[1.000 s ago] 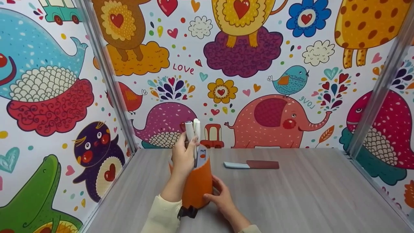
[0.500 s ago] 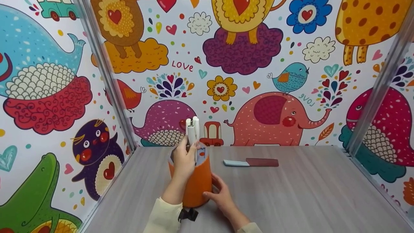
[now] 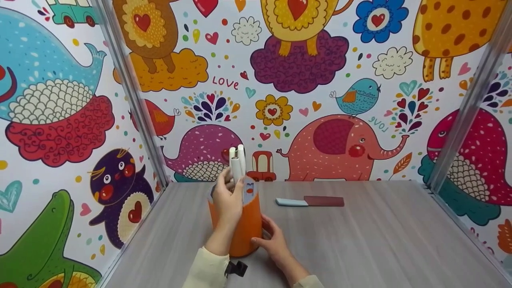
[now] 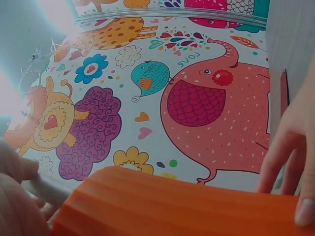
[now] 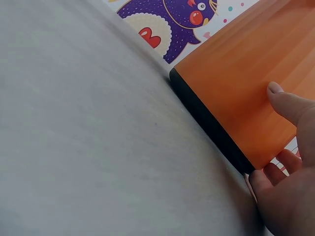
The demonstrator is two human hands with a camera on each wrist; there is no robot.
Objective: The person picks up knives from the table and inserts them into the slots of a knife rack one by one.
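An orange knife block [image 3: 245, 232] with a bluish-grey inner rim stands upright on the table. Several white knife handles [image 3: 241, 154] rise from its top; the blades below are hidden. My left hand [image 3: 229, 200] is at the block's top, fingers and thumb around the front white-handled knife [image 3: 237, 168]; the left wrist view shows its pale handle [image 4: 47, 189] between the fingers. Low on the block's right side, my right hand [image 3: 276, 242] holds it. In the right wrist view the thumb [image 5: 283, 98] lies on the orange wall, with other fingers at the dark base edge [image 5: 211, 128].
A knife [image 3: 310, 201] with a light blue-grey handle and a reddish-brown blade lies flat on the table, right of the block. Behind the table [image 3: 372, 240] stand walls [image 3: 236, 80] printed with cartoon animals, joined by metal corner posts [image 3: 136, 96].
My left hand has lowered the front white-handled knife slightly and shifted it a little right, and another handle now shows behind it. The right hand stays on the block.
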